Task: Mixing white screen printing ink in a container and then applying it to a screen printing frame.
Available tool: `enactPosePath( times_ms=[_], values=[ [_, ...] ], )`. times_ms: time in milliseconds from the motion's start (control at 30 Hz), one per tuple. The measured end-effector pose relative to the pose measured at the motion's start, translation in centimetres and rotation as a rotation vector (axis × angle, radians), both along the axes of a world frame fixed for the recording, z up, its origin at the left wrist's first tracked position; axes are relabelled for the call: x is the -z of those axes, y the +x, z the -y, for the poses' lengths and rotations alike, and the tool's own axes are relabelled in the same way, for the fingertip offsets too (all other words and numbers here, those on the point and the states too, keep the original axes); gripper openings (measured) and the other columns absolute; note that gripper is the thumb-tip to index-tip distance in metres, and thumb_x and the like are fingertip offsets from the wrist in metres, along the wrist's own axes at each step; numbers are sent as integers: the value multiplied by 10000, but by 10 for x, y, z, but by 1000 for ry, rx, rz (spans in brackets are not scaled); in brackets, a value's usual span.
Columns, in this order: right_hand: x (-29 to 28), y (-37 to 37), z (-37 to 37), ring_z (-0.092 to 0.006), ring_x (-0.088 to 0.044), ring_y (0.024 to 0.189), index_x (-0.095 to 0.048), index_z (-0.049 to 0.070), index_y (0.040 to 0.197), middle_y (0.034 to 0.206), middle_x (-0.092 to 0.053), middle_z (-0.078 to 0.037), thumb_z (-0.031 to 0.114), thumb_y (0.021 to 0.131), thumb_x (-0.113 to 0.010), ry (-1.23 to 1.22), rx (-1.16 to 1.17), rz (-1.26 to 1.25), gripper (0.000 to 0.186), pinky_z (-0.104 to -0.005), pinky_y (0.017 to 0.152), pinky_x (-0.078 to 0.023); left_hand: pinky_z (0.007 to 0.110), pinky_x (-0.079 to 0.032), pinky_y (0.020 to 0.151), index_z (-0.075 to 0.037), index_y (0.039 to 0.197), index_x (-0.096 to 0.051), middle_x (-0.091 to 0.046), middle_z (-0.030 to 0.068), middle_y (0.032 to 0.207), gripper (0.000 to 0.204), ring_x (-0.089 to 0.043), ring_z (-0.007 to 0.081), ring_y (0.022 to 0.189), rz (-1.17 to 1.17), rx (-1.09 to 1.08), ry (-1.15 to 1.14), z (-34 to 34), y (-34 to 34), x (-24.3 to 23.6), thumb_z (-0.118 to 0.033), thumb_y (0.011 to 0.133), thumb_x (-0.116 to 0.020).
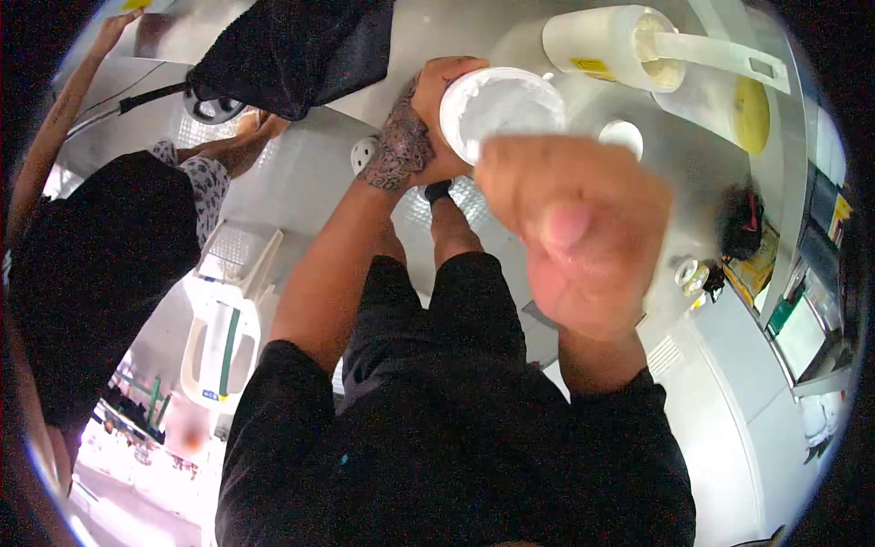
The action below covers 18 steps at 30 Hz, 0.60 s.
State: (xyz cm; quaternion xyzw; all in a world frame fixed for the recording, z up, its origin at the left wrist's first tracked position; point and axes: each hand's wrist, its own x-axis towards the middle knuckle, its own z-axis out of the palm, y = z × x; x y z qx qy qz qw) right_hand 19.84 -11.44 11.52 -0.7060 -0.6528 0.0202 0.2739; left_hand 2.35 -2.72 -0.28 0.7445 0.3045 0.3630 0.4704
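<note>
My left hand [439, 118] is wrapped round the side of a white tub [453, 102], which is tilted so that its open mouth shows. White residue clings to the tub's rim. Close in front of the tub, and large in view, my right hand [583, 237] is closed in a fist with the thumb folded in. Whatever it grips, if anything, is hidden, and the fist covers the lower right of the tub's mouth. Beyond it, a white cylindrical container [597, 41] lies near a small round white disc [622, 139].
A white long-handled tool [720, 56] reaches into the cylindrical container, which holds cream-coloured stuff. A yellow round-ended container [751, 114] is at the right. Black cloth [301, 55] hangs at the upper left, near a person in black [100, 264]. A white plastic chair [205, 337] stands left.
</note>
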Motion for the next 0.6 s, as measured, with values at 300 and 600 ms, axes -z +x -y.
enactPosePath(
  times_ms=[300, 600],
  values=[
    [-34, -57, -22, -195, -464, 552, -532, 63, 684, 615, -506, -90, 228, 869, -598, 57, -279, -1174, 257, -350, 519, -353, 440, -471, 1024, -60, 1330, -462, -585, 168, 1257, 1011, -594, 365, 1167, -7, 73, 21, -5, -8, 6, -333, 502, -973],
    [-37, -61, 2, -223, -533, 556, -527, 19, 679, 654, -569, -127, 298, 913, -607, 26, -201, -1129, 372, -352, 489, -352, 448, -422, 1078, -27, 1308, -549, -603, 189, 1260, 990, -565, 383, 1210, 17, 38, 89, 4, -7, 29, -455, 507, -944]
  ],
)
